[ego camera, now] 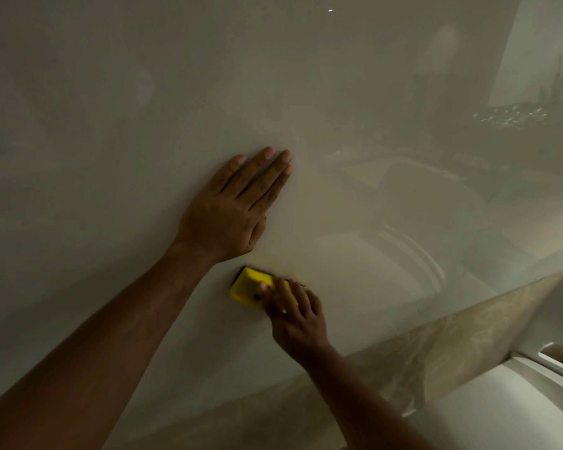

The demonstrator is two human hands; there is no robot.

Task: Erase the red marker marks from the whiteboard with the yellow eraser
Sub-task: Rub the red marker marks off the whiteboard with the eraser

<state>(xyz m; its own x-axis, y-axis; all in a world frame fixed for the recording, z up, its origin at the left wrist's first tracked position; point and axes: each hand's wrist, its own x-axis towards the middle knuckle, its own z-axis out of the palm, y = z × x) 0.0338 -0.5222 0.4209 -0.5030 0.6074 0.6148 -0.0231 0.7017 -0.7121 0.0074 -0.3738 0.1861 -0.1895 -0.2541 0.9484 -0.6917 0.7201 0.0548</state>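
Left hand (231, 209) flat on the whiteboard (111, 125), fingers straight and together. Right hand (298, 315) just near of it, fingers curled over the yellow eraser (246, 287), pressed against the board's lower middle.

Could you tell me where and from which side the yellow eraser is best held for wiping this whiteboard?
Hold the yellow eraser by its long edges, coming from the back, as the right hand does now. It lies flat against the whiteboard, so only its back and edges are free. The left hand rests flat above it.
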